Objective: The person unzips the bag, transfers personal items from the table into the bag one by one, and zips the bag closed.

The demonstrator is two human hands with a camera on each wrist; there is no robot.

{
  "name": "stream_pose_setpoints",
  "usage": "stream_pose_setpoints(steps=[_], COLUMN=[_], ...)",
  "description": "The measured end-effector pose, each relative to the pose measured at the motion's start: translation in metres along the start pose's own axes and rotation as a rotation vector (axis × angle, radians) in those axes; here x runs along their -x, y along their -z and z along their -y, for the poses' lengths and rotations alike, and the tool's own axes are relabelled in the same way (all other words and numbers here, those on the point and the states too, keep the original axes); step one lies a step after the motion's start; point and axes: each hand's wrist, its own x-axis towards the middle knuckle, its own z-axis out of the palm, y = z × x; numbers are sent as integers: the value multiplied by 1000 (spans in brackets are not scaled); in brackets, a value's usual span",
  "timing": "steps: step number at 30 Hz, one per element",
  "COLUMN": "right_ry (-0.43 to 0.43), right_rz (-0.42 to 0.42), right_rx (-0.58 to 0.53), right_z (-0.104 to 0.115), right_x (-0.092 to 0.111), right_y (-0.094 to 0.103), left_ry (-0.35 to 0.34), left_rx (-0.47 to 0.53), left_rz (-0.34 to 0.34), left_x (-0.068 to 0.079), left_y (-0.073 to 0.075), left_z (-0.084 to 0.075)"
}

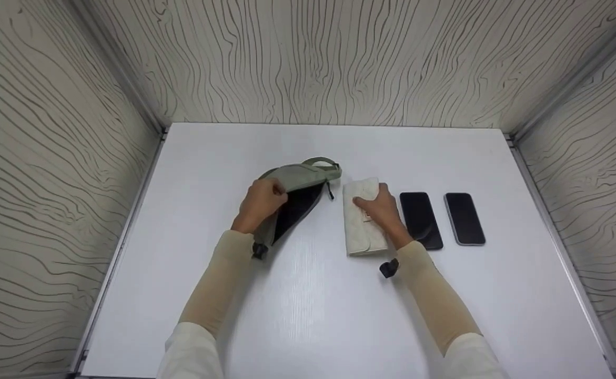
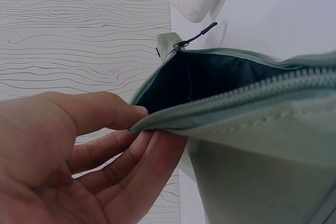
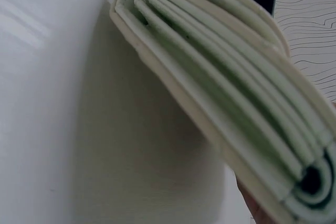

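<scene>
A sage-green zippered bag [image 1: 298,178] lies on the white table, its dark lining showing through the unzipped mouth. My left hand [image 1: 263,202] pinches the zipper edge between thumb and fingers, as the left wrist view shows close up. To the right, my right hand [image 1: 382,209] grips a cream quilted wallet [image 1: 359,231] across its right side, thumb on top. In the right wrist view the wallet [image 3: 226,82] is seen end-on, with its layered inner pockets, and a shadow falls on the table below it. A dark zipper pull [image 2: 202,34] sticks out from the bag's mouth.
Right of the wallet lie two dark-screened phones, the nearer phone [image 1: 418,216] close to my right wrist and the other phone [image 1: 464,218] farther right. The white table [image 1: 308,316] is bounded by wood-grain patterned panels [image 1: 308,63] at the back and sides.
</scene>
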Motion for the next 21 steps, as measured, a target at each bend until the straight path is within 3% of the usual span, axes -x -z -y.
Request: stream_pose_setpoints(steps=[12, 21], right_ry=[-12, 5], right_rz=[9, 1], right_rx=[-4, -12], right_z=[4, 8], right_x=[2, 5], right_y=[2, 3], left_ry=[-9, 22], left_rx=[21, 9], left_rz=[-5, 3], left_x=[2, 2], left_y=[2, 2], left_z=[-2, -2])
